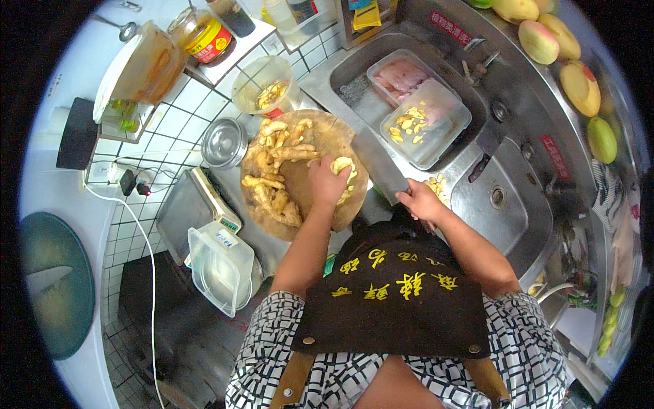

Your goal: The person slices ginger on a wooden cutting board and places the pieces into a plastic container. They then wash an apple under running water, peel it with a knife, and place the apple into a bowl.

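On a round wooden chopping block (301, 189), my left hand (328, 181) rests with its fingers on pale yellow ginger slices (343, 164). More slices lie along the block's right side. Whole ginger roots (276, 197) form a curved heap on the block's left and upper parts. My right hand (421, 202) grips the handle of a wide-bladed cleaver (380, 163), whose blade points up and left to the block's right edge. Small pale cut pieces (437, 186) lie on the metal counter just beyond my right hand.
A steel double sink (490, 199) lies to the right. Plastic containers there hold raw meat (401, 76) and ginger peelings (409, 122). A steel bowl (224, 143), a scale (189, 214) and a plastic tub (222, 266) stand left. Mangoes (580, 87) line the far-right ledge.
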Demonstrator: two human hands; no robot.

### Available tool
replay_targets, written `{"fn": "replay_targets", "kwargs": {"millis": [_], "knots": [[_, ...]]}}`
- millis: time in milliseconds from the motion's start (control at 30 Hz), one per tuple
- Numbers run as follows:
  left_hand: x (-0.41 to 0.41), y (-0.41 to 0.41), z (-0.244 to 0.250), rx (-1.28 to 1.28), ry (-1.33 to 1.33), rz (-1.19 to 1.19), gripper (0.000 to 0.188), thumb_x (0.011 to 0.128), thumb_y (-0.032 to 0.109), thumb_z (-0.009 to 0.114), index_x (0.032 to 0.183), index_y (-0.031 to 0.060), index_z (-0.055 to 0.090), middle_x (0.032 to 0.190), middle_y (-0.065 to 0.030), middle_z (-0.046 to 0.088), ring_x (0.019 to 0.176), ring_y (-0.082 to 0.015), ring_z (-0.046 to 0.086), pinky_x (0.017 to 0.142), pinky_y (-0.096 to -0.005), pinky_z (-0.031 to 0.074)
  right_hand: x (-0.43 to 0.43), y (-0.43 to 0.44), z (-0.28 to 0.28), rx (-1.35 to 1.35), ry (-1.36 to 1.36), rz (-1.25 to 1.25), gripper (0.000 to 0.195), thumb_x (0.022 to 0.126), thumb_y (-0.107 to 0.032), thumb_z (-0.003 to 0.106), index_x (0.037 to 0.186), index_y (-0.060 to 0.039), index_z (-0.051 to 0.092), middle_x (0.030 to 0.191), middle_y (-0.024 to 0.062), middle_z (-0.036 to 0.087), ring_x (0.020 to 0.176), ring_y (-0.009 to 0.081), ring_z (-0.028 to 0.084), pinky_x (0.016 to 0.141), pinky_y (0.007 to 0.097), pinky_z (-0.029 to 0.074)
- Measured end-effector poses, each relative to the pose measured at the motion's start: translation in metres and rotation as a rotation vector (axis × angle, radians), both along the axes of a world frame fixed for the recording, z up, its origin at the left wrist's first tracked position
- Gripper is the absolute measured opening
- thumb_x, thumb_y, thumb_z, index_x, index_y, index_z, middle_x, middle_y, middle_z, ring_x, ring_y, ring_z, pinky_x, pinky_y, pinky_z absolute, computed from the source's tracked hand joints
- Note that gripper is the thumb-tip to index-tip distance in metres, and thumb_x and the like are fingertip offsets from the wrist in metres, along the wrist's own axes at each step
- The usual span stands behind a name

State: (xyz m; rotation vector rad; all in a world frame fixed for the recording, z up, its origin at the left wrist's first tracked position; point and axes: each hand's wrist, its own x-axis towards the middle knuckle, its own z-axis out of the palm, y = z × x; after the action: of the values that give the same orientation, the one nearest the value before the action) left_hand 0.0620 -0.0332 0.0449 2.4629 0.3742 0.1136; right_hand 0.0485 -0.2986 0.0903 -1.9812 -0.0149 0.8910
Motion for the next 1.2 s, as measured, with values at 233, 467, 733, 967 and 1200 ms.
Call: {"fn": "replay_targets", "kwargs": {"millis": [233, 467, 733, 967, 1200], "knots": [[-0.026, 0.023, -0.015, -0.655, -0.055, 0.178, 0.032, 0.092, 0.008, 0.063, 0.121, -0.0044, 0.059, 0.116, -0.0212, 0.067, 0.111, -0.0273, 0.066, 0.094, -0.0361, 0.052, -0.006, 0.038, 0.018, -0.306, -0.307, 0.255, 0.034, 0.098, -0.027, 0.057, 0.117, 0.0005, 0.052, 0.095, 0.0295, 0.069, 0.096, 0.0495, 0.065, 0.087, 0.0563, 0.05], [-0.019, 0.029, -0.031, -0.471, -0.24, 0.056, 0.027, 0.088, -0.001, 0.059, 0.115, -0.0019, 0.06, 0.115, -0.0172, 0.062, 0.105, -0.03, 0.065, 0.093, -0.0383, 0.052, -0.004, 0.047, 0.045, -0.42, -0.343, 0.282, 0.028, 0.099, -0.025, 0.056, 0.111, -0.0005, 0.052, 0.095, 0.0289, 0.069, 0.095, 0.0494, 0.065, 0.085, 0.0572, 0.05], [-0.028, 0.029, -0.015, 0.03, -0.373, -0.187, 0.026, 0.077, 0.009, 0.065, 0.103, 0.0033, 0.062, 0.115, -0.0192, 0.06, 0.109, -0.0405, 0.054, 0.097, -0.0482, 0.046, -0.022, 0.059, 0.06, -0.362, -0.485, 0.377, 0.022, 0.098, -0.02, 0.057, 0.106, -0.0003, 0.05, 0.094, 0.0274, 0.068, 0.091, 0.0482, 0.066, 0.081, 0.0566, 0.052], [-0.023, 0.021, -0.026, 0.03, -0.344, -0.204, 0.024, 0.08, 0.013, 0.065, 0.102, 0.0045, 0.064, 0.117, -0.0179, 0.06, 0.111, -0.0392, 0.054, 0.098, -0.0481, 0.046, -0.016, 0.076, 0.033, -0.415, -0.443, 0.451, 0.019, 0.098, -0.016, 0.053, 0.103, 0.0022, 0.049, 0.089, 0.0292, 0.068, 0.085, 0.049, 0.067, 0.075, 0.058, 0.052], [-0.027, 0.028, -0.035, 0.0, -0.377, -0.221, 0.025, 0.081, 0.013, 0.068, 0.104, 0.005, 0.064, 0.116, -0.0196, 0.061, 0.11, -0.0403, 0.056, 0.096, -0.0483, 0.047, -0.02, 0.066, 0.015, -0.385, -0.491, 0.416, 0.018, 0.097, -0.012, 0.05, 0.106, 0.0029, 0.053, 0.091, 0.0293, 0.07, 0.087, 0.0481, 0.069, 0.077, 0.0571, 0.055]]}}
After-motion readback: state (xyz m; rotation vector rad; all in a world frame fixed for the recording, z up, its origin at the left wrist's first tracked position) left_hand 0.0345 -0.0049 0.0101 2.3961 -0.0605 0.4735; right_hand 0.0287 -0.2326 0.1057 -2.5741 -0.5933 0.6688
